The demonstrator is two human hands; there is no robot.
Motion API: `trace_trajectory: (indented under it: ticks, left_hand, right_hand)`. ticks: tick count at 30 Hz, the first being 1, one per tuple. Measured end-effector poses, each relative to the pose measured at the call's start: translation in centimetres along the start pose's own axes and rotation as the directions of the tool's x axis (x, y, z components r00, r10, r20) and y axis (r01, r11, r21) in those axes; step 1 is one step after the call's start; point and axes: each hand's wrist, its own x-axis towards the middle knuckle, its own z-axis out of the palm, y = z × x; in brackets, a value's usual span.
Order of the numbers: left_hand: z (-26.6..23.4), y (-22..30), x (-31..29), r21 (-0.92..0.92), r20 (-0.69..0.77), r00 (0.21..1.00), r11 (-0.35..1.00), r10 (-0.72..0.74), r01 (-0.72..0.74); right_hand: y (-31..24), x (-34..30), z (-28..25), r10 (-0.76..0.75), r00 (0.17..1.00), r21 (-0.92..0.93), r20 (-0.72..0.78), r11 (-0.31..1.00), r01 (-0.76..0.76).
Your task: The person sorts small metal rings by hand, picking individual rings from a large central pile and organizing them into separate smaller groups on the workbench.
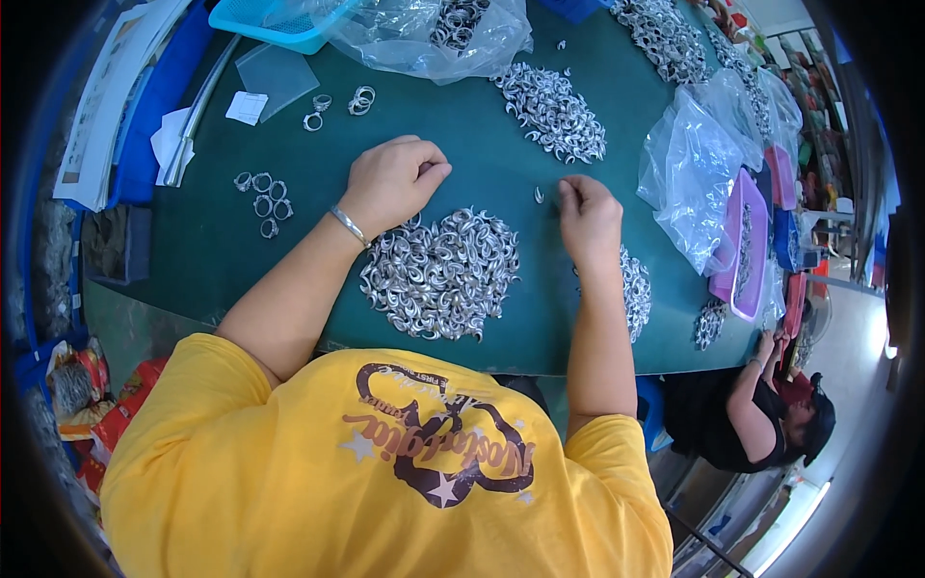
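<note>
Above a big heap of small silver crescent-shaped metal pieces (443, 275), my left hand (395, 178) is closed, its thumb against the curled fingers. Whatever it may hold is hidden. My right hand (593, 217) is closed too, fingers bent down to the green table (482, 159); no held thing can be made out. Just left of its thumb lies a single crescent piece (539, 195). Under my right forearm, partly covered, is another pile of pieces (636, 294). A further heap (554, 111) lies beyond my right hand.
Several ring-shaped bundles (263, 205) lie to the left. A turquoise basket (279, 29) and a clear plastic bag (434, 43) stand at the far side. On the right are another plastic bag (694, 173) and a purple tray (742, 246). A co-worker (761, 414) sits beyond.
</note>
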Motion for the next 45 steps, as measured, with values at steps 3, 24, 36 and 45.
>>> trace_trajectory:
  ticks: [3,24,36,45]
  left_hand:
    - [0.1,-0.1,0.0,0.018,0.009,1.000,1.000,0.003,-0.004]
    - [0.0,0.1,0.0,0.022,-0.009,1.000,0.999,0.023,-0.023]
    - [0.0,-0.3,-0.2,-0.007,-0.016,0.999,0.999,0.037,-0.037]
    - [0.2,-0.1,0.0,-0.005,-0.006,1.000,1.000,0.027,-0.027]
  right_hand:
    - [0.2,-0.2,-0.1,-0.095,0.995,0.087,-0.017,0.991,0.096]
    - [-4.3,7.3,5.9,-0.643,0.765,-0.163,-0.032,0.759,0.631]
    - [1.6,0.5,-0.4,-0.344,0.930,0.091,0.128,0.938,0.335]
    - [1.1,-2.7,-2.1,-0.251,0.961,0.145,0.112,0.961,0.234]
